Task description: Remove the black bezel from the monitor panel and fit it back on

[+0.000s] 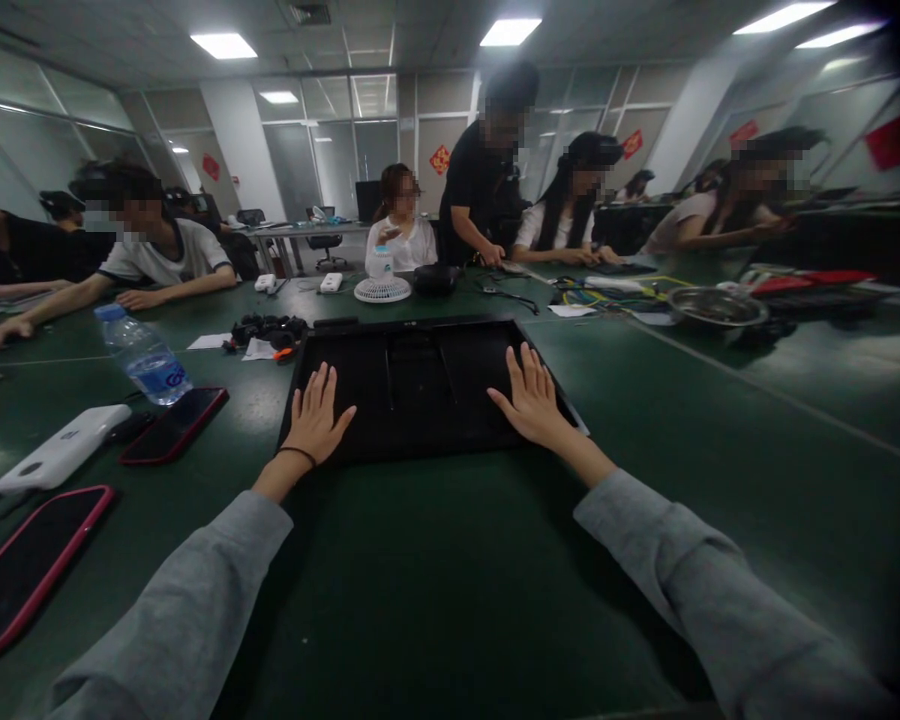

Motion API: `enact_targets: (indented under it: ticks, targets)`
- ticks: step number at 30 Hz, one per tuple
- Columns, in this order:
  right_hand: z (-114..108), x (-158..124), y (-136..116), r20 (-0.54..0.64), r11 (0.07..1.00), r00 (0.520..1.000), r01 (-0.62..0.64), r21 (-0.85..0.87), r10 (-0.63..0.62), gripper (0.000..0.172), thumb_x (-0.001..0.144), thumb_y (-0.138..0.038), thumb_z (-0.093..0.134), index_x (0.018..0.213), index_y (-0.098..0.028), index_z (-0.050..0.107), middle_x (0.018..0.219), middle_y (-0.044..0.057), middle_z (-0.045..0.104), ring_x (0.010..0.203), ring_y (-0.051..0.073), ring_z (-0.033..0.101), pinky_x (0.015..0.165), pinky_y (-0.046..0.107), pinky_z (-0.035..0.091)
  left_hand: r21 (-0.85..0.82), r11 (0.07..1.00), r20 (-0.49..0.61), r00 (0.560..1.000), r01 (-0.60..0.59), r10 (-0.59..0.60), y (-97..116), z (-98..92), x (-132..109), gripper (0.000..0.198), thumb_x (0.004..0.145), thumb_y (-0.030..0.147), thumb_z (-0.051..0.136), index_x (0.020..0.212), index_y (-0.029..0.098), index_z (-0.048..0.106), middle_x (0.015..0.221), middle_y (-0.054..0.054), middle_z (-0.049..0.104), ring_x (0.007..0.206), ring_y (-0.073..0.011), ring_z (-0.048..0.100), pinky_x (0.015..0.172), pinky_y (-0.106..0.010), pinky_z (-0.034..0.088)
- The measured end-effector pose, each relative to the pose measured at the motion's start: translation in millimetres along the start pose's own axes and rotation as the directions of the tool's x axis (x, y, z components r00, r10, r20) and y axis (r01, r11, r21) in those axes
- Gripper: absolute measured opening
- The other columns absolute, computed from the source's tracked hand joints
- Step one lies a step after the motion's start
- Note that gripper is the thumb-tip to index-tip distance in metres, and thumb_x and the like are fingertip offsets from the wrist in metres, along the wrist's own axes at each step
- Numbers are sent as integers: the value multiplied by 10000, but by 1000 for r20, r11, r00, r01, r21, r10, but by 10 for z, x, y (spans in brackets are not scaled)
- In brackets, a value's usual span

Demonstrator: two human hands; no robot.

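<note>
A flat, black, rectangular tray-like piece (420,420) with a raised rim lies on the green table in front of me. Two upright strips and a crossbar show in its middle; its exact kind I cannot tell. My left hand (315,415), with a dark band at the wrist, is spread palm down over its left side. On the right side my right hand (529,400) is likewise spread, fingers pointing away from me. Both hands hold nothing. Whether the palms press on the black piece or hover just above it is unclear.
Left on the green table (420,580) are a water bottle (146,355), a white power bank (64,450) and two phones in red cases. Beyond stand a white fan (382,290) and black parts (266,332). A metal bowl (716,308) and cables lie right. Several people sit around.
</note>
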State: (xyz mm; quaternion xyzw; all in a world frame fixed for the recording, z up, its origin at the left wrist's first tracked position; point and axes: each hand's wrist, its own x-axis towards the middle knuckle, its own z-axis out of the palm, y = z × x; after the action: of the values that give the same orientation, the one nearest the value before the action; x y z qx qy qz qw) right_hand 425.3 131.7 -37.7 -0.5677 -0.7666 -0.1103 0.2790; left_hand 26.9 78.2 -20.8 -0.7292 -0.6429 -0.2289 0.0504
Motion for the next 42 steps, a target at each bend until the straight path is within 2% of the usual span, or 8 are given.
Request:
enact_targets:
  ticks: [8, 21, 23, 25, 28, 30, 38, 42]
  targets:
    - [-66, -6, -58, -43, 1000, 999, 22, -17, -22, 821, 989, -577, 285, 1590, -260, -177, 1675, 76, -134, 1532, 346, 3, 1193, 609, 139, 49, 998, -91, 995, -29, 33, 73, -71, -27, 822, 960, 521, 404, 1614, 173, 47, 1687, -140, 42, 1551, -293, 65, 1227, -558, 92]
    - [-60, -16, -62, -48, 999, 998, 40, -34, -42, 801, 992, -564, 297, 1597, -285, -148, 1681, 67, -101, 1530, 349, 42, 1194, 608, 141, 70, 997, -133, 990, -28, 38, 104, -83, -39, 842, 946, 530, 440, 1613, 162, 81, 1686, -149, 24, 1551, -307, 25, 1228, -565, 54]
    - [-63, -15, -61, -52, 998, 998, 42, -37, -44, 795, 994, -564, 289, 1598, -284, -145, 1682, 69, -93, 1531, 347, 40, 1194, 607, 142, 72, 997, -99, 994, -30, 37, 97, -84, -29, 812, 954, 529, 425, 1612, 177, 106, 1687, -137, 51, 1550, -304, 57, 1228, -566, 70]
    - [-63, -13, -55, -44, 999, 998, 42, -33, -43, 790, 994, -567, 285, 1599, -289, -139, 1684, 68, -80, 1531, 343, 46, 1194, 605, 147, 55, 997, 28, 998, -49, 47, 75, -77, -11, 718, 975, 513, 383, 1602, 227, 183, 1680, -101, 145, 1542, -281, 143, 1225, -557, 125]
    - [-57, -11, -40, -11, 999, 999, 38, -18, -38, 788, 992, -577, 281, 1602, -292, -128, 1686, 70, -44, 1530, 332, 82, 1198, 587, 162, 35, 997, 204, 977, -70, 61, 31, -54, 20, 585, 998, 484, 333, 1550, 288, 340, 1645, -46, 286, 1519, -245, 237, 1218, -533, 188]
    - [-52, -11, -31, -1, 999, 1000, 30, -15, -30, 790, 992, -580, 279, 1605, -279, -117, 1686, 79, -24, 1530, 323, 94, 1202, 572, 164, 45, 997, 216, 975, -68, 57, 13, -42, 33, 566, 1000, 479, 336, 1528, 283, 386, 1637, -39, 305, 1520, -241, 236, 1220, -528, 185]
    - [-66, -19, -38, 7, 1000, 1000, 27, -16, -27, 779, 996, -568, 280, 1603, -293, -125, 1687, 67, -39, 1533, 317, 76, 1207, 570, 150, 54, 996, 211, 976, -69, 56, 22, -48, 29, 561, 998, 470, 352, 1528, 287, 387, 1637, -36, 305, 1518, -238, 240, 1221, -518, 187]
    - [-93, -21, -71, -46, 999, 998, 29, -32, -30, 794, 998, -564, 279, 1605, -252, -127, 1686, 88, -18, 1535, 306, 67, 1214, 555, 143, 54, 996, 204, 977, -72, 59, 19, -45, 30, 557, 999, 467, 356, 1525, 290, 392, 1635, -38, 312, 1516, -241, 245, 1220, -517, 195]
